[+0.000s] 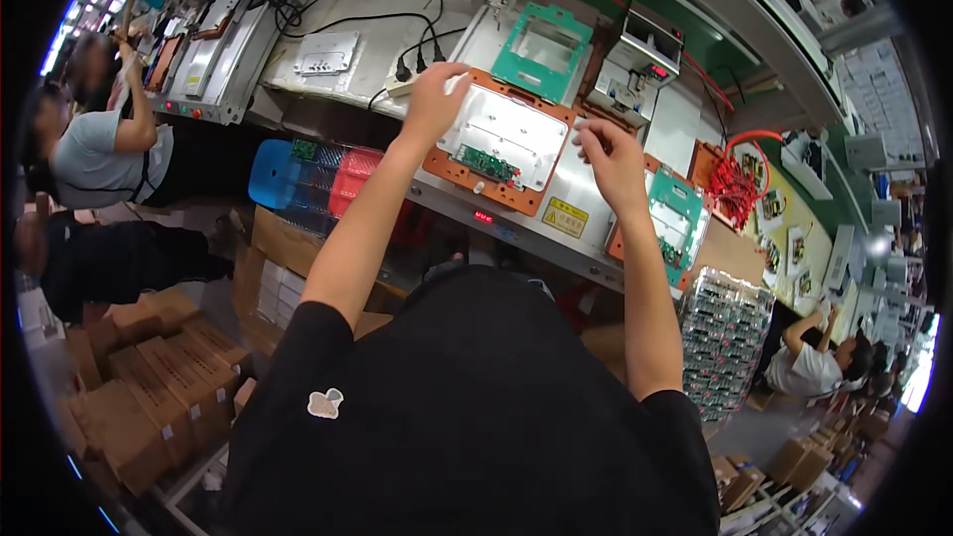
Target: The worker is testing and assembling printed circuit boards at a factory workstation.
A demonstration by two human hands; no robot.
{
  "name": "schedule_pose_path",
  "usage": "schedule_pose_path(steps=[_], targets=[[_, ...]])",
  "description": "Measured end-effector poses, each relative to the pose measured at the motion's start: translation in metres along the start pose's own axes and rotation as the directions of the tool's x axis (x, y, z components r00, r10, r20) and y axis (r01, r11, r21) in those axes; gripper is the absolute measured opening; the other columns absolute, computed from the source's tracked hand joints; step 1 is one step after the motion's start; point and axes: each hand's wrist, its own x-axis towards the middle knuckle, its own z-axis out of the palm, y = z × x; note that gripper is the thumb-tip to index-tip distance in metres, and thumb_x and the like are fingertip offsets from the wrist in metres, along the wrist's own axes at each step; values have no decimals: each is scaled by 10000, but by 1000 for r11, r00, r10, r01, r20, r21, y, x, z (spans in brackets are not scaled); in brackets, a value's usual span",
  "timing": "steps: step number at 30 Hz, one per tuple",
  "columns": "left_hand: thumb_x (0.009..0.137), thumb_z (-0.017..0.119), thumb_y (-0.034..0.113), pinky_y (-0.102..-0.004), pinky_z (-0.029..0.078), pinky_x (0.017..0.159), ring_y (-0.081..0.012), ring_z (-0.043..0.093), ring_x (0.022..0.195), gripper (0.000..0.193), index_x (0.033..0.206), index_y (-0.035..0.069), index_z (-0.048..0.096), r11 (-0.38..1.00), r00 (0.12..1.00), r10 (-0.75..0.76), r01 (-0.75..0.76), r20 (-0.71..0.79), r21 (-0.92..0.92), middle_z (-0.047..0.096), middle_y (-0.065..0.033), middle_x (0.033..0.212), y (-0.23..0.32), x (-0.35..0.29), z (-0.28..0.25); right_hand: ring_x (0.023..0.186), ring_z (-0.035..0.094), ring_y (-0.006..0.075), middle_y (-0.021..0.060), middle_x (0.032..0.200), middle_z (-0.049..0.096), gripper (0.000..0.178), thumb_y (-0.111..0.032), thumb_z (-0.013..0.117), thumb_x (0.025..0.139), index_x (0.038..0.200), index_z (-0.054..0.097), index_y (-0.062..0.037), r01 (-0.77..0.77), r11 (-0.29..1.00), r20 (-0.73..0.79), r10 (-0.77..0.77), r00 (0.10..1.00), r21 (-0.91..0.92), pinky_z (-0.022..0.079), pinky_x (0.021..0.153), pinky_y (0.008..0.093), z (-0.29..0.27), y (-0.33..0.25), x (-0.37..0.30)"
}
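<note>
A white metal panel [518,129] lies in an orange-brown fixture [465,176] on the bench in front of me. Along the panel's near side rests a green circuit board [486,164]. My left hand [437,107] is over the fixture's far left corner, thumb and forefinger apart, with nothing visible between them. Just off the fixture's right edge is my right hand [612,164], its fingers bent inward and the fingertips close together. Whatever those fingertips hold, if anything, is too small to make out.
Behind the fixture sits a green frame [541,50] under a press. A second fixture with a green cover [675,213] lies right, above stacked circuit boards [727,342]. Blue and red bins [273,174] stand left; cartons [164,387] fill the lower left. Other people work at both sides.
</note>
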Motion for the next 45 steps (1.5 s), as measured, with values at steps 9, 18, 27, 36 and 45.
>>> schedule_pose_path(steps=[9, 18, 27, 36, 45], targets=[[847, 697, 288, -388, 500, 894, -320, 650, 1024, 422, 1097, -50, 659, 995, 995, -91, 94, -48, 45, 682, -202, 1080, 11, 62, 52, 920, 663, 295, 172, 1007, 695, 297, -159, 631, 884, 1136, 647, -4, 361, 762, -50, -456, 889, -537, 520, 832, 369, 5, 17, 164], [847, 680, 125, -310, 519, 834, -189, 672, 945, 365, 1154, -64, 622, 967, 969, -235, 242, 81, -84, 704, -138, 1051, -3, 52, 23, 1169, 557, 389, 216, 1225, 613, 446, -193, 635, 845, 1263, 582, -47, 299, 738, 294, -143, 945, -604, 457, 990, 440, 22, 18, 220], [769, 517, -22, -342, 498, 916, -261, 650, 1070, 436, 1196, -53, 603, 971, 994, -66, 43, -92, -234, 670, -167, 1148, 37, 58, 20, 1094, 607, 365, 194, 1155, 650, 343, -90, 616, 843, 1178, 633, -20, 509, 712, 64, -551, 832, -483, 473, 955, 412, 16, 2, 183], [706, 489, 14, -354, 491, 939, -300, 676, 1012, 429, 1096, -21, 665, 970, 978, -94, 48, -187, -238, 705, -189, 1015, -9, 60, 42, 905, 666, 206, 114, 989, 692, 198, 56, 545, 873, 1006, 683, 5, 596, 739, -320, -674, 666, -315, 504, 831, 283, -17, -97, 121], [720, 478, -16, -339, 477, 972, -298, 665, 1061, 496, 1193, -40, 625, 961, 993, -79, 53, -86, -271, 694, -206, 1085, 7, 57, 64, 964, 648, 286, 154, 1029, 689, 260, 43, 519, 863, 1048, 688, -27, 762, 325, -49, -931, 361, -560, 489, 877, 330, -47, -233, 230]])
